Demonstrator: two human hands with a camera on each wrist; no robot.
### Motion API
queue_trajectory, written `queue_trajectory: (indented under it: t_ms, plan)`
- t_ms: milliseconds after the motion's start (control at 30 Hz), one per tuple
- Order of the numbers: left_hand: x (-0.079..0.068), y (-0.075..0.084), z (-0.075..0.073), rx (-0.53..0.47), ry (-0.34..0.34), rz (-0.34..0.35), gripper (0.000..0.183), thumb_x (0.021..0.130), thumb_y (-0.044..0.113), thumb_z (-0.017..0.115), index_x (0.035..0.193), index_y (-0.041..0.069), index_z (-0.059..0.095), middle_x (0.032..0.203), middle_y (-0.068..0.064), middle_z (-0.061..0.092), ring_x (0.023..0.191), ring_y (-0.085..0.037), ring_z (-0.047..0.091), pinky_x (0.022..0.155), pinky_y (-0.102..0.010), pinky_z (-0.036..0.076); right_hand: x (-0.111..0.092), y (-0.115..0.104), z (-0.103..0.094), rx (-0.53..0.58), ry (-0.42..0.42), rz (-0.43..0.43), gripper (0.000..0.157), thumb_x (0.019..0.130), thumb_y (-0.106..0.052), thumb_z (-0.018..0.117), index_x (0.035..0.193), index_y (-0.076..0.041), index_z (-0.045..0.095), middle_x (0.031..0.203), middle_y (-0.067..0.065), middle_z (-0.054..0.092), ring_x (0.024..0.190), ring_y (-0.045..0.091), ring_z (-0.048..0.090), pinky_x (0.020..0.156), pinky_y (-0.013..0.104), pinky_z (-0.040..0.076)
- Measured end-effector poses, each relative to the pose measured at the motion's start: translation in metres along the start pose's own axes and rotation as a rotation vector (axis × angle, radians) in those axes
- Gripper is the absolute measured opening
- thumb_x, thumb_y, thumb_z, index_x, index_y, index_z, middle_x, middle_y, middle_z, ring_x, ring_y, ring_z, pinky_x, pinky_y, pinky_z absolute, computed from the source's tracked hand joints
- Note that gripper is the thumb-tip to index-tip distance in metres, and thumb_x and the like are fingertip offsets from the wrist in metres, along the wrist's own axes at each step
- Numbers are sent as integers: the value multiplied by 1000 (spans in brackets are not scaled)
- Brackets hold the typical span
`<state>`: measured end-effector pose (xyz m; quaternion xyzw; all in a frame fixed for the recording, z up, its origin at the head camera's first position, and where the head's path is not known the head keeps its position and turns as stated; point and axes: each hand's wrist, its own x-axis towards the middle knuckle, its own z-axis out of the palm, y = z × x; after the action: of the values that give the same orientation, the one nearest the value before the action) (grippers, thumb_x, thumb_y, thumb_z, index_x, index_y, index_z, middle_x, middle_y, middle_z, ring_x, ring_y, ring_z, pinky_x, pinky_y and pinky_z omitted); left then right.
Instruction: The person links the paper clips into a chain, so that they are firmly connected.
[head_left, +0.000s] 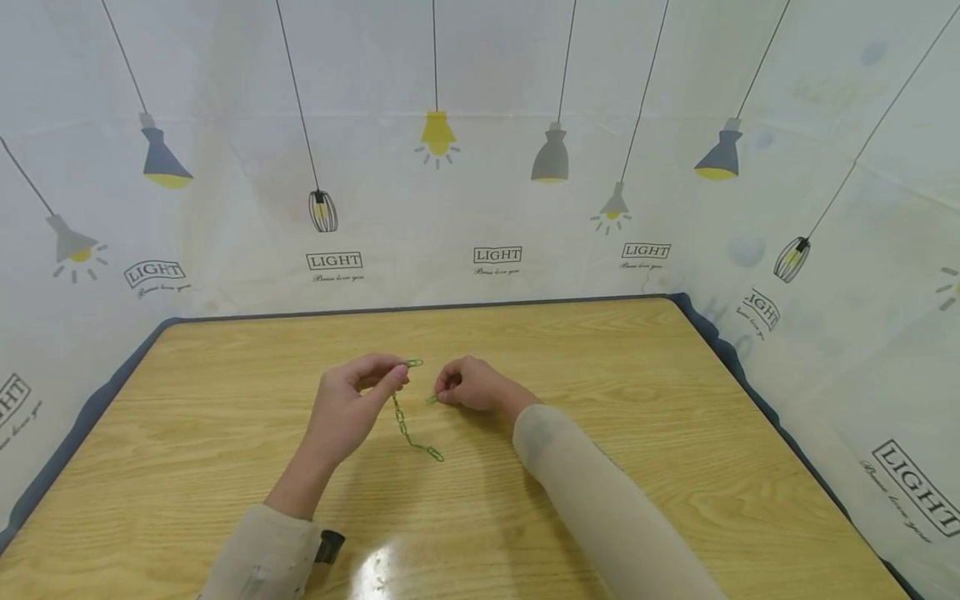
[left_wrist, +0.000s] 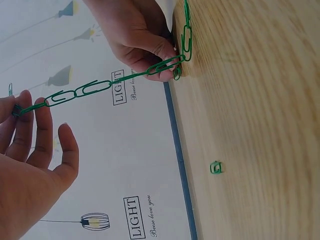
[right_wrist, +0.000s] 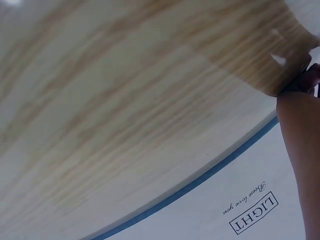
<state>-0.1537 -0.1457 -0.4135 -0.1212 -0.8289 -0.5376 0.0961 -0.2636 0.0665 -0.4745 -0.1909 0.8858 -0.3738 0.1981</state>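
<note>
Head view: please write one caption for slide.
Left hand holds a green paperclip chain; right hand pinches another clip.

Narrow gap btwn hands (head_left: 347, 407) (head_left: 477, 386); clip chain (left_wrist: 130, 78) across near side. Room R of R sleeve (head_left: 600, 500).

Tabletop (head_left: 480, 500) — glossy wood; paperclip chain (left_wrist: 129, 78) — smooth

Left hand (head_left: 351, 402) hangs over the table (head_left: 615, 358), chain (head_left: 401, 419) below it; right hand (head_left: 477, 385) just rightward, clip (head_left: 432, 399) in it; wall (head_left: 408, 267) behind.
</note>
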Motion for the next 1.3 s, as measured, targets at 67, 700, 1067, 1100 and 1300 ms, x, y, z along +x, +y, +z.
queue_trajectory:
  t_ms: [67,700,1067,1100,1300]
  plan:
    - [-1,0,0,-1,-3,-2,26,107,29,67,118,8,78,110,-16,80,100,-18,77,86,-22,60,0,1,1,-3,4,1,5,104,-13,70,100,-11,72,96,1,66,89,14,56,83,27,48]
    - [-6,-8,5,-74,-17,-61,31,106,34,68,119,8,77,108,-11,79,95,-9,73,87,-22,60,-35,-16,-32,263,327,-115,11,105,-12,66,110,-4,72,109,21,73,93,28,70,91,52,63]
    - [-9,1,2,-27,-8,-41,29,107,33,67,119,9,77,109,-10,80,100,-18,76,87,-20,59,-130,-43,-22,521,544,-200,18,100,-8,73,116,1,73,104,14,74,85,15,71,81,29,64]
    - [-10,1,2,-24,-6,-42,29,107,33,67,119,10,77,109,-10,80,101,-18,76,88,-20,59,-138,-41,-21,547,549,-183,19,99,-7,73,116,1,73,103,13,74,84,13,70,81,29,64]
    - [-16,8,3,-11,-5,-32,24,107,30,68,116,10,78,106,-8,81,100,-19,76,89,-22,59,-185,-20,-22,562,553,-74,19,100,-12,75,116,0,74,101,8,73,85,14,70,82,28,63]
